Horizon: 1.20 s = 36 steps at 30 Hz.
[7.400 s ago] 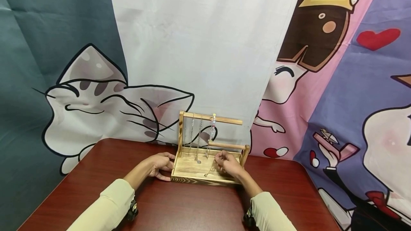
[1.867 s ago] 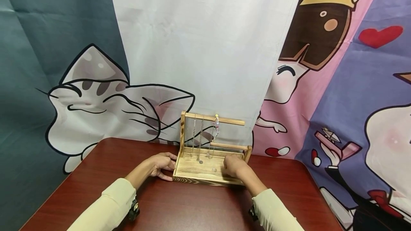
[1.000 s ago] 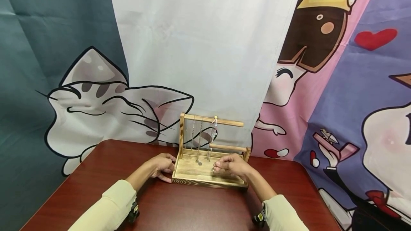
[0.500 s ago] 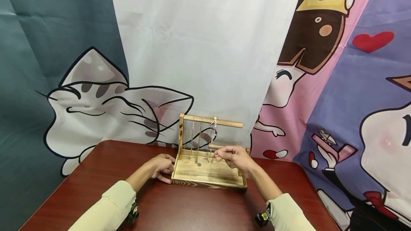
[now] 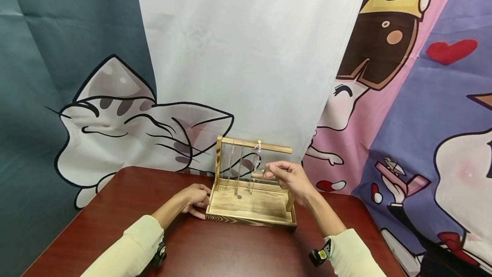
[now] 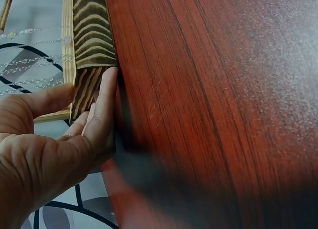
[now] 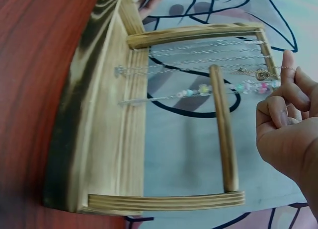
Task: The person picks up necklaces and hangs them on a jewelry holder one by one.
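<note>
A wooden jewelry stand [image 5: 251, 222] with a tray base stands on the table. Its left end is held by my left hand [image 6: 54, 134], thumb on one side and fingers on the other. My right hand [image 5: 290, 178] is raised in front of the lower bar [image 7: 223, 134]. Between its thumb and fingers it pinches a thin gold chain with a round pendant [image 7: 262, 75]; whether it is a necklace or a bracelet I cannot tell. Silver chains [image 5: 239, 166] and a colorful beaded strand [image 5: 256, 157] hang from the upper bar [image 5: 276, 147].
The dark red table [image 5: 230, 251] spreads in front of the stand. Close behind it hangs a cartoon-printed curtain [image 5: 246, 54]. A small silver pendant [image 5: 239, 197] hangs down to the tray floor.
My right hand reached into the tray's right part, took up the gold chain, and has risen with it to the lower bar's height. The left hand stays at the stand's left end.
</note>
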Each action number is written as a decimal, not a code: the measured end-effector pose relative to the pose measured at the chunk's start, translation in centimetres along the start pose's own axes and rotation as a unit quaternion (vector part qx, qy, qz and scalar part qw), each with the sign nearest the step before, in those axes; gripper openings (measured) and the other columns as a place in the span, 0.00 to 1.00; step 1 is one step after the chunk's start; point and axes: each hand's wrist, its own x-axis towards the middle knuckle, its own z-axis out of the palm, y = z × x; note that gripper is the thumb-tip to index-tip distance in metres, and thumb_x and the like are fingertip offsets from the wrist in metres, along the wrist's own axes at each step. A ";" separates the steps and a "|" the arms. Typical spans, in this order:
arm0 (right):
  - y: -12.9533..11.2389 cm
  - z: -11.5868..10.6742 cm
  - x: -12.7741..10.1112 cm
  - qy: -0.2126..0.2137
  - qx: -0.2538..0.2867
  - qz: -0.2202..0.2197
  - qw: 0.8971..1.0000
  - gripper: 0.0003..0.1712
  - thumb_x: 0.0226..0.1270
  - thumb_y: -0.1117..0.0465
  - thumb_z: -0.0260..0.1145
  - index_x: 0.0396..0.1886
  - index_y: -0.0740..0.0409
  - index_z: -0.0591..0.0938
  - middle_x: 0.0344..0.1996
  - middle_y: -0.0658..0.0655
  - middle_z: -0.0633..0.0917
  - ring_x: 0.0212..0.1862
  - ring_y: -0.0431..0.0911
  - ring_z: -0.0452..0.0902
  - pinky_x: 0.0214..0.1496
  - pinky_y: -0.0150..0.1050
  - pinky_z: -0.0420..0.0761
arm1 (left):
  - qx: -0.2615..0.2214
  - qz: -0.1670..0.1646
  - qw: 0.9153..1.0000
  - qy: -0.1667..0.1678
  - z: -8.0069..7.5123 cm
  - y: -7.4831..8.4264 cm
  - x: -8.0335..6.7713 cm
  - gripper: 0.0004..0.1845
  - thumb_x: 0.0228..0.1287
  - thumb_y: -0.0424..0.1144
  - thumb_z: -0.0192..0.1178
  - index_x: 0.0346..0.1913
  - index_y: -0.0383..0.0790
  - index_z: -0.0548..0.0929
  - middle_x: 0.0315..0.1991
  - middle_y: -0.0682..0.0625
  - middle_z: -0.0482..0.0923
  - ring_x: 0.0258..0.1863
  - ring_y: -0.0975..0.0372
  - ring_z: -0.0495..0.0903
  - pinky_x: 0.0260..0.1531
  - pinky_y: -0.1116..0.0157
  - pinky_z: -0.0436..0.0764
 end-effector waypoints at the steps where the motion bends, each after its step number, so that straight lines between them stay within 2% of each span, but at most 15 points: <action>1: -0.2 0.0 0.0 0.003 0.000 -0.006 1.000 0.13 0.87 0.60 0.67 0.60 0.61 0.91 0.32 0.44 0.95 0.20 0.34 0.60 0.25 0.30 0.59 | 0.000 0.000 1.000 0.000 0.0 0.0 0.0 0.29 0.60 0.21 0.56 0.67 0.26 0.74 0.50 0.33 0.85 0.48 0.49 0.89 0.38 0.47 0.97; 4: -0.8 -0.1 -0.1 0.011 0.002 -0.019 1.000 0.15 0.87 0.59 0.67 0.61 0.63 0.90 0.32 0.44 0.95 0.19 0.34 0.60 0.25 0.30 0.60 | -0.002 -0.004 1.000 0.000 0.0 -0.1 -0.1 0.29 0.61 0.20 0.58 0.68 0.26 0.74 0.50 0.33 0.86 0.48 0.49 0.90 0.39 0.47 0.97; 10: -1.7 -0.6 0.0 0.029 0.016 -0.032 0.999 0.12 0.87 0.58 0.67 0.59 0.55 0.91 0.32 0.44 0.95 0.20 0.35 0.61 0.25 0.31 0.60 | -0.007 -0.004 1.000 0.002 0.0 -0.3 -0.1 0.29 0.60 0.20 0.57 0.68 0.25 0.74 0.46 0.34 0.86 0.46 0.51 0.89 0.38 0.47 0.97; 15: -2.4 -1.3 0.1 0.031 0.017 -0.048 0.998 0.16 0.88 0.57 0.66 0.64 0.60 0.89 0.33 0.43 0.95 0.18 0.34 0.60 0.26 0.35 0.55 | -0.006 -0.004 1.000 0.003 0.0 -0.2 -0.1 0.29 0.60 0.21 0.57 0.67 0.26 0.74 0.46 0.34 0.86 0.45 0.51 0.90 0.38 0.47 0.97; 17: -2.8 -1.5 0.2 0.036 0.017 -0.058 0.998 0.18 0.88 0.58 0.66 0.66 0.64 0.88 0.32 0.43 0.95 0.18 0.34 0.59 0.27 0.36 0.54 | -0.006 -0.004 1.000 0.003 0.0 -0.2 0.0 0.29 0.60 0.20 0.57 0.67 0.26 0.74 0.47 0.34 0.87 0.45 0.51 0.90 0.38 0.46 0.97; 19: -3.2 -1.8 0.3 0.041 0.020 -0.065 0.997 0.19 0.88 0.58 0.66 0.66 0.65 0.87 0.32 0.42 0.95 0.18 0.34 0.59 0.27 0.36 0.54 | -0.005 -0.004 1.000 0.003 0.0 -0.2 -0.1 0.29 0.60 0.20 0.58 0.67 0.26 0.74 0.47 0.34 0.86 0.45 0.51 0.90 0.38 0.46 0.97; 28: -4.2 -3.0 0.8 0.065 0.033 -0.072 0.995 0.12 0.88 0.59 0.66 0.61 0.53 0.91 0.31 0.43 0.95 0.18 0.33 0.58 0.26 0.31 0.55 | -0.001 -0.001 1.000 -0.001 -0.1 0.0 -0.3 0.29 0.59 0.20 0.57 0.67 0.26 0.74 0.47 0.33 0.85 0.47 0.49 0.89 0.38 0.48 0.98; 36: -4.3 -4.2 0.9 0.088 0.018 -0.073 0.993 0.14 0.87 0.57 0.68 0.64 0.53 0.91 0.31 0.42 0.95 0.20 0.33 0.61 0.26 0.29 0.59 | 0.001 0.000 1.000 -0.001 -0.1 -0.1 -0.2 0.29 0.59 0.20 0.56 0.66 0.26 0.74 0.47 0.34 0.85 0.47 0.49 0.89 0.39 0.46 0.97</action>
